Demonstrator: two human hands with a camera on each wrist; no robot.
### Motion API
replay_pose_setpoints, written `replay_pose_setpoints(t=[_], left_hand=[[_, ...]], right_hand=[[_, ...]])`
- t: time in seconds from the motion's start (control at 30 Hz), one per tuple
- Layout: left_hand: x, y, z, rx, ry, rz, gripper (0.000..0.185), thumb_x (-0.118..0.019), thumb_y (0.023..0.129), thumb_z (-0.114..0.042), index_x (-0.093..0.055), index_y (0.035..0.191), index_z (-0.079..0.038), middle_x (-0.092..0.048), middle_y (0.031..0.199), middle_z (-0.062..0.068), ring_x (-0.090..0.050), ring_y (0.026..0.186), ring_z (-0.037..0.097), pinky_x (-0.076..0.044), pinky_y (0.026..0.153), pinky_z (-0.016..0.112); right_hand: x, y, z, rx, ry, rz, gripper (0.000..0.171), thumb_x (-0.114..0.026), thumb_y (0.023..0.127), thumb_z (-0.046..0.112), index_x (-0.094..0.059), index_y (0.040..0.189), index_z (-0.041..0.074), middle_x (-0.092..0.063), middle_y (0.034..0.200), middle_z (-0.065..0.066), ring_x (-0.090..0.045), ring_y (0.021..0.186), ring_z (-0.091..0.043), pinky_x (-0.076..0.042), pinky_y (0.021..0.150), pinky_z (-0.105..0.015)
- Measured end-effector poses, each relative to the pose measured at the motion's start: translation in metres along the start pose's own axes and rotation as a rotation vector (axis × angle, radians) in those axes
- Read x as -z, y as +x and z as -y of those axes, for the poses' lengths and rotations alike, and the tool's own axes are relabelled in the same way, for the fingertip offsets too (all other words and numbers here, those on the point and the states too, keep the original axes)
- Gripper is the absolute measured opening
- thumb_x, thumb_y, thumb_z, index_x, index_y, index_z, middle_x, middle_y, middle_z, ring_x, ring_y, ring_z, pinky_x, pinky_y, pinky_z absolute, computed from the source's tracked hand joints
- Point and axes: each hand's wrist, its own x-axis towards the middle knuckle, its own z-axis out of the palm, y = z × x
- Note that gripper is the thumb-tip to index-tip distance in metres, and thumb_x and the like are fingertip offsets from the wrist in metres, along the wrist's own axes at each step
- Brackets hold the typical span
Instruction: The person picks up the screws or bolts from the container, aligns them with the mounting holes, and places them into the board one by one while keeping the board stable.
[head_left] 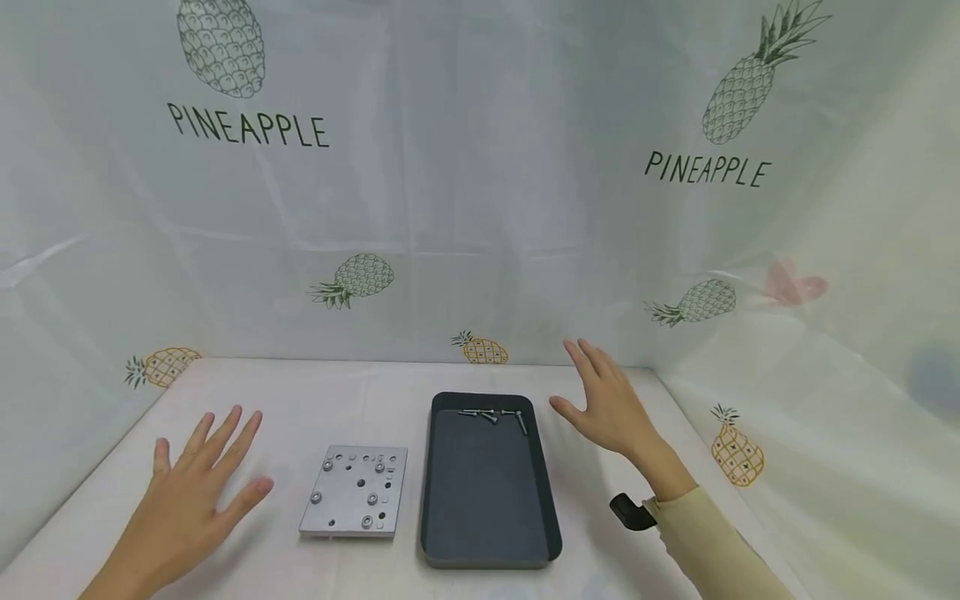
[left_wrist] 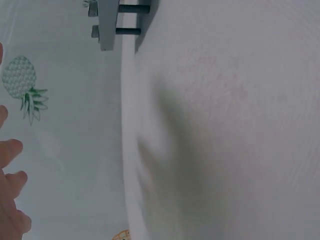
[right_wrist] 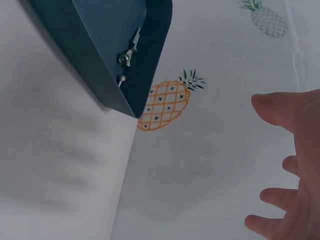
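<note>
Between open hands, grey drilled plate [head_left: 355,491], dark tray [head_left: 487,533]

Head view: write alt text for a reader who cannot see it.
Two open hands hover over a white table: the left hand beside a grey metal plate with holes, the right hand beside a dark tray holding a few screws at its far end. A pineapple-print curtain hangs behind.

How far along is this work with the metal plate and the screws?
Some screws already sit in the metal plate, though I cannot tell how tight. Nothing is in hand: the left hand and right hand are both open and hold nothing. A few loose screws lie at the far end of the dark tray, and several holes in the plate look unfilled.
</note>
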Motion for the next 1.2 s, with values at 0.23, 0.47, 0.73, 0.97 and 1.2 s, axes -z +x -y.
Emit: replay_pose_setpoints(t=[0.23, 0.47, 0.73, 0.97, 1.2], left_hand=[[-0.005, -0.004, -0.014, 0.024, -0.126, 0.033, 0.088, -0.07, 0.102, -0.039, -0.018, 0.172, -0.025, -0.017, 0.178, 0.009, 0.0, 0.166, 0.031, 0.023, 0.124, 0.062], [-0.007, -0.006, -0.032, 0.087, -0.284, 0.089, 0.084, -0.066, 0.106, -0.035, -0.015, 0.172, -0.031, -0.017, 0.178, 0.006, -0.004, 0.166, 0.021, 0.011, 0.132, 0.051], [-0.014, -0.004, -0.048, 0.136, -0.398, 0.121, 0.084, -0.066, 0.107, -0.031, -0.014, 0.172, -0.031, -0.025, 0.175, 0.011, -0.028, 0.158, 0.041, 0.001, 0.115, 0.001], [-0.019, -0.003, -0.059, 0.19, -0.463, 0.155, 0.08, -0.067, 0.107, -0.034, -0.019, 0.171, -0.033, -0.036, 0.17, 0.012, -0.048, 0.144, 0.044, -0.042, 0.108, 0.072], [-0.027, -0.001, -0.069, 0.232, -0.466, 0.178, 0.076, -0.067, 0.106, -0.041, -0.028, 0.17, -0.025, -0.044, 0.164, 0.012, -0.059, 0.134, 0.039, -0.056, 0.1, 0.058]], right_hand=[[-0.009, 0.017, 0.006, 0.007, 0.15, 0.009, 0.081, -0.08, 0.096, 0.027, -0.039, 0.164, 0.007, -0.038, 0.164, -0.026, -0.041, 0.148, -0.049, -0.043, 0.113, -0.07], [-0.021, 0.031, 0.009, 0.01, 0.349, 0.06, 0.073, -0.079, 0.097, 0.017, -0.045, 0.159, 0.004, -0.05, 0.156, -0.023, -0.056, 0.136, -0.046, -0.055, 0.104, -0.06], [-0.034, 0.04, 0.008, -0.04, 0.594, 0.2, 0.069, -0.077, 0.098, 0.011, -0.046, 0.16, 0.011, -0.053, 0.154, -0.02, -0.061, 0.134, -0.043, -0.057, 0.105, -0.052], [-0.044, 0.044, 0.01, -0.039, 0.622, 0.243, 0.065, -0.077, 0.099, 0.01, -0.049, 0.157, 0.012, -0.057, 0.15, -0.021, -0.062, 0.131, -0.046, -0.058, 0.103, -0.052], [-0.052, 0.05, 0.015, -0.021, 0.617, 0.278, 0.061, -0.077, 0.098, 0.01, -0.052, 0.154, 0.008, -0.06, 0.146, -0.021, -0.066, 0.127, -0.044, -0.06, 0.1, -0.053]])
